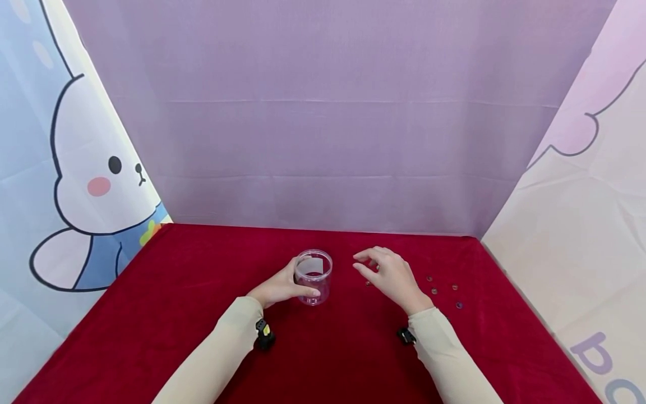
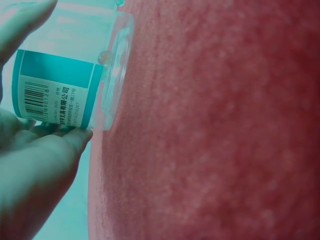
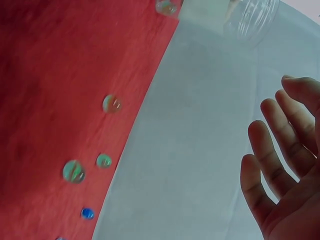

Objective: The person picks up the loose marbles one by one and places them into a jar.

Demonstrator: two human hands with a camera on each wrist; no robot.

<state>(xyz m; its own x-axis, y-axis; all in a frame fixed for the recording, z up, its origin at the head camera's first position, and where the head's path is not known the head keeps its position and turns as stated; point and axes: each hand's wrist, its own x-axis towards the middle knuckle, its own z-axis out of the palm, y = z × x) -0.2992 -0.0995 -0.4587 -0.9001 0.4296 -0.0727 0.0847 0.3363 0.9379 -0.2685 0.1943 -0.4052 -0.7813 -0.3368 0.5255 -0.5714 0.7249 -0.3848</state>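
Observation:
A clear plastic jar (image 1: 314,289) stands upright with its mouth uncovered on the red cloth. My left hand (image 1: 284,284) grips it from the left side, thumb across the front. In the left wrist view, the jar's label (image 2: 55,92) carries a barcode and print, and a small glass marble (image 2: 104,57) shows through the wall near the base. To the right of the jar, my right hand (image 1: 388,278) hovers over the cloth with loosely bent fingers and nothing between them. One marble (image 1: 368,283) lies below its thumb.
Several marbles are scattered to the right of my right hand, among them a dark one (image 1: 458,305). In the right wrist view a green marble (image 3: 74,171) and a blue marble (image 3: 87,213) show. A purple curtain (image 1: 323,140) rises behind the red cloth (image 1: 323,359).

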